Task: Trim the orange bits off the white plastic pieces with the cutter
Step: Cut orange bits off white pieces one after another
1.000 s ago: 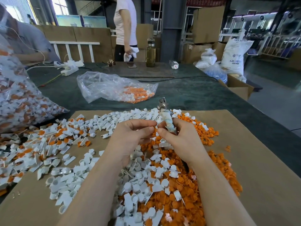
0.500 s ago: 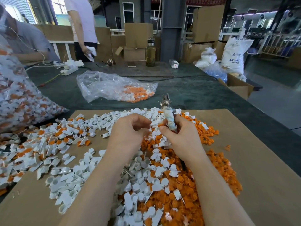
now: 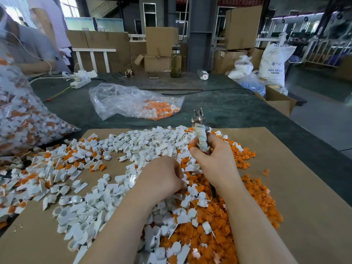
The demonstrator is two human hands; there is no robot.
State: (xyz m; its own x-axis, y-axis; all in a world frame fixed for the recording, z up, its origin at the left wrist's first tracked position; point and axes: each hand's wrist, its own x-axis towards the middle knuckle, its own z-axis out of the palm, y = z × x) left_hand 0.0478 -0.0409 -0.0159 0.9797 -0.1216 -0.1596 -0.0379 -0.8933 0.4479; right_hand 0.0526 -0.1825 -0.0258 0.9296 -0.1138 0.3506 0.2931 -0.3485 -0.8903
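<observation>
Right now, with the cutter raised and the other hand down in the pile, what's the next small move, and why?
Probably lift one white piece with orange still on it up to the cutter's tip. The right hand holds the cutter upright with nothing visible at its metal tip, while the left hand is curled down among the white plastic pieces. Whether it already holds one cannot be seen.

white pieces [image 3: 122,149]; orange bits [image 3: 219,225]; tan cardboard [image 3: 304,206]

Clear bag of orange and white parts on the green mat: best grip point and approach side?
Grip the clear bag by its crumpled, nearly empty left part, coming from above. The parts have slid to its right end, so the left film is loose and bunched, easy to pinch.
</observation>
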